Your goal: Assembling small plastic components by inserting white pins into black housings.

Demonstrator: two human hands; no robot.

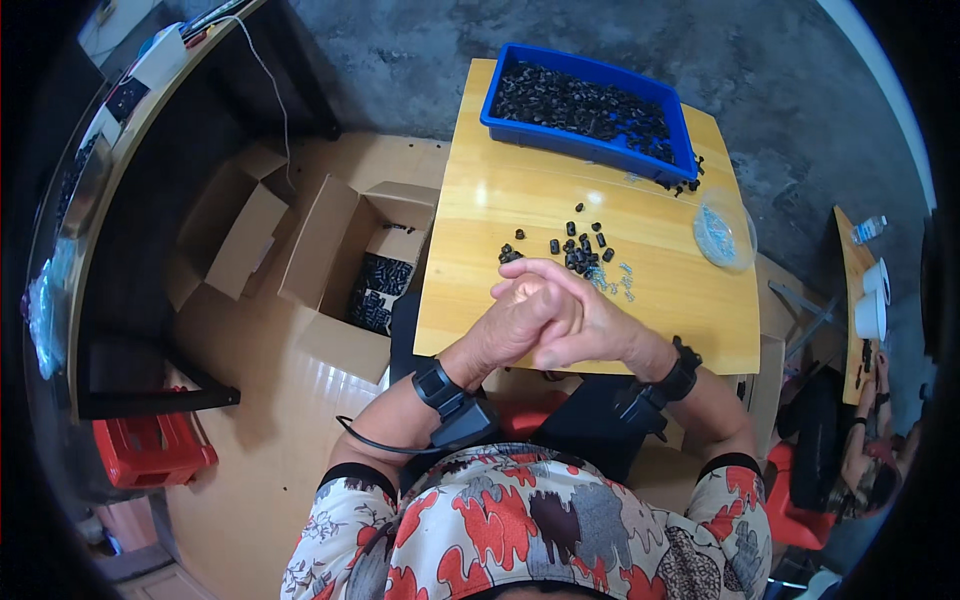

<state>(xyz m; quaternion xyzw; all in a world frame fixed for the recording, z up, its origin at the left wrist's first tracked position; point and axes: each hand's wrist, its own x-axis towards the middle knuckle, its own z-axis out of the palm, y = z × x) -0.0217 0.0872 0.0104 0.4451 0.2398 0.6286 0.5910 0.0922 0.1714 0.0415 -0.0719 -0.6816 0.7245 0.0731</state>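
Observation:
My left hand (515, 325) is closed in a fist above the near edge of the wooden table (480, 215). Wrapped over its far side are the fingers of my right hand (598, 325), so the two hands press together. Whether anything small sits inside the fist is hidden. Just beyond them lies a loose group of small black cylindrical parts (580, 255), with a little pile of small pale-blue and silvery pieces (605, 280) beside it. A few more black parts (510, 254) lie left of the group, partly behind my fingers.
A blue tray (580, 146) of black parts stands at the table's far side. To the right is a clear round tub (742, 250) of pale-blue pieces. Open cardboard boxes (320, 245) and a red stool (155, 450) are on the left. Another person (860, 460) sits far right.

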